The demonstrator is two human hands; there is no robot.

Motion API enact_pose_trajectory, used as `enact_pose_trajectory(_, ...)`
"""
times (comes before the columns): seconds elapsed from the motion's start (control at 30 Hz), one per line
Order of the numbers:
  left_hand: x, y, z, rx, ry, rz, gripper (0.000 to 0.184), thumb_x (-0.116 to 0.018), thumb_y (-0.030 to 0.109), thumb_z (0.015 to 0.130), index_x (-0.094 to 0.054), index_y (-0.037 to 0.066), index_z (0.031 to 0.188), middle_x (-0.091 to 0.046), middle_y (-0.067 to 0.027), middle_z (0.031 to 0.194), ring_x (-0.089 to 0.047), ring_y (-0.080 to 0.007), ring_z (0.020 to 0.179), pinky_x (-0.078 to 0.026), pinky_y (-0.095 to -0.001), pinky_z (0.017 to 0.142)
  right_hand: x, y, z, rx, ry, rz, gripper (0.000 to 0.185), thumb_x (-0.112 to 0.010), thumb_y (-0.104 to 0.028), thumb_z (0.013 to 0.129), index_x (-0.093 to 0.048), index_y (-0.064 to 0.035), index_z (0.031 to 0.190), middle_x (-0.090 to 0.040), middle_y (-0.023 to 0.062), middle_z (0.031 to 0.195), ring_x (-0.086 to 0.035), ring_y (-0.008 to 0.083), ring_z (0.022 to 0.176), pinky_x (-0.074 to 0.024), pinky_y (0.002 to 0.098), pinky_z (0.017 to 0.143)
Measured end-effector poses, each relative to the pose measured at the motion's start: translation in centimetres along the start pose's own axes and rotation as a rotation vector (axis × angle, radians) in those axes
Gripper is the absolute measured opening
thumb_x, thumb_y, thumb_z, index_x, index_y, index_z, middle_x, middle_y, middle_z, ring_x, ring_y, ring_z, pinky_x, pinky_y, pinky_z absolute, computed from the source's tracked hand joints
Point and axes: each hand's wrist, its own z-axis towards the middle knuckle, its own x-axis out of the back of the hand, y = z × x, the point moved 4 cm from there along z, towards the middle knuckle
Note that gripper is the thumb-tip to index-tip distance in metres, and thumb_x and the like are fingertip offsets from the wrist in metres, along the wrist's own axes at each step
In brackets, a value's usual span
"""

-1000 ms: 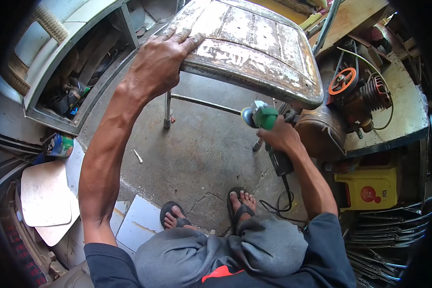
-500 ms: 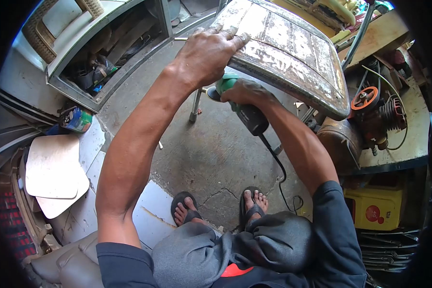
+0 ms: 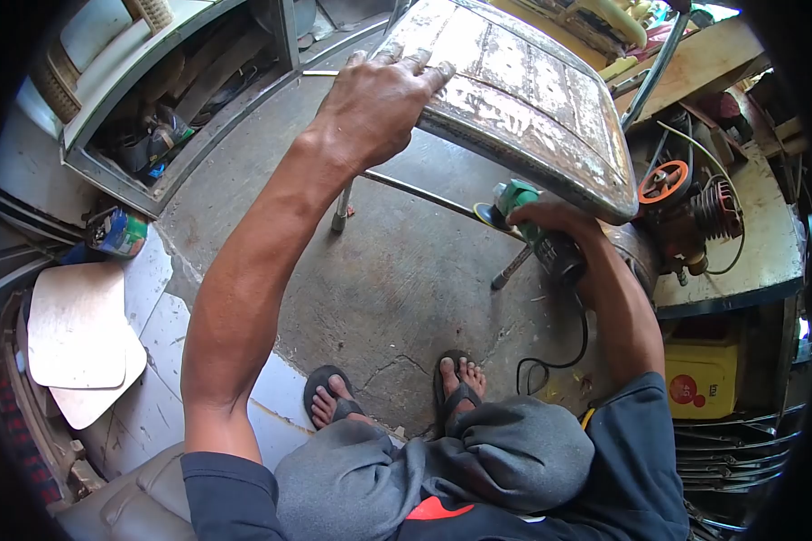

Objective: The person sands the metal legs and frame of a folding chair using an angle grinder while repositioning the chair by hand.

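A worn metal chair seat (image 3: 523,99) with patchy white and rusty paint stands on metal legs in front of me. My left hand (image 3: 379,108) grips its near left edge, fingers spread over the top and the thumb side hidden below. My right hand (image 3: 555,216) is wrapped round a green and black angle grinder (image 3: 550,248), under the right part of the seat's near edge. The grinder's disc (image 3: 490,216) faces left, close to the chair's lower crossbar (image 3: 424,195). A black cord runs from the grinder down to the floor.
At right, an air compressor (image 3: 663,216) with an orange wheel stands by a bench (image 3: 758,243), above a yellow container (image 3: 699,379). To the left are a low cabinet (image 3: 108,180), a paint can (image 3: 119,232) and pale flat boards (image 3: 77,329). My sandalled feet rest on the concrete floor.
My right hand went left with the grinder along beneath the seat's near edge, then back right. My left hand stayed on the seat while the view shifted.
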Motion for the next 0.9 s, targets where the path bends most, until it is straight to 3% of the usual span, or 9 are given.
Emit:
enact_pose_trajectory(0.33, 0.3, 0.0, -0.3, 0.008, 0.036, -0.027, 0.053, -0.054, -0.002, 0.094, -0.061, 0.016, 0.143, -0.061, -0.0122, 0.144, -0.056, -0.0319, 0.137, -0.041, -0.0469, 0.12, 5.0, -14.5, -2.9, 0.377, 0.451, -0.202, 0.08, -0.08, -0.056, 0.068, -0.066, -0.0088, 0.131, -0.066, 0.0182, 0.13, -0.059, 0.0332, 0.121, -0.0447, 0.0409, 0.104)
enact_pose_trajectory(0.5, 0.4, 0.1, -0.3, 0.006, 0.044, -0.037, 0.053, -0.055, -0.004, 0.093, -0.061, 0.015, 0.142, -0.062, -0.0129, 0.142, -0.058, -0.0315, 0.134, -0.043, -0.0449, 0.119, 6.1, -17.6, -1.8, 0.439, 0.472, -0.219, 0.079, -0.08, -0.056, 0.068, -0.067, -0.0089, 0.13, -0.066, 0.0181, 0.13, -0.06, 0.0332, 0.12, -0.0453, 0.0411, 0.104)
enact_pose_trajectory(0.67, 0.2, 0.0, -0.6, -0.054, 0.186, -0.014, 0.049, -0.056, -0.005, 0.092, -0.064, 0.01, 0.137, -0.068, -0.0136, 0.131, -0.067, -0.0291, 0.118, -0.052, -0.0402, 0.109, 6.0, -15.7, -0.7, 0.398, 0.361, -0.194, 0.079, -0.08, -0.056, 0.068, -0.067, -0.0091, 0.13, -0.066, 0.018, 0.131, -0.06, 0.0333, 0.119, -0.0459, 0.0412, 0.103)
enact_pose_trajectory(0.9, 0.0, 0.1, -0.5, -0.035, 0.212, -0.046, 0.047, -0.055, -0.004, 0.092, -0.065, 0.01, 0.136, -0.068, -0.0146, 0.133, -0.066, -0.0292, 0.12, -0.052, -0.0387, 0.108, 4.9, -6.3, -0.6, 0.147, 0.15, -0.13, 0.078, -0.081, -0.055, 0.068, -0.068, -0.0092, 0.129, -0.066, 0.0179, 0.131, -0.061, 0.0333, 0.118, -0.0466, 0.0415, 0.102)
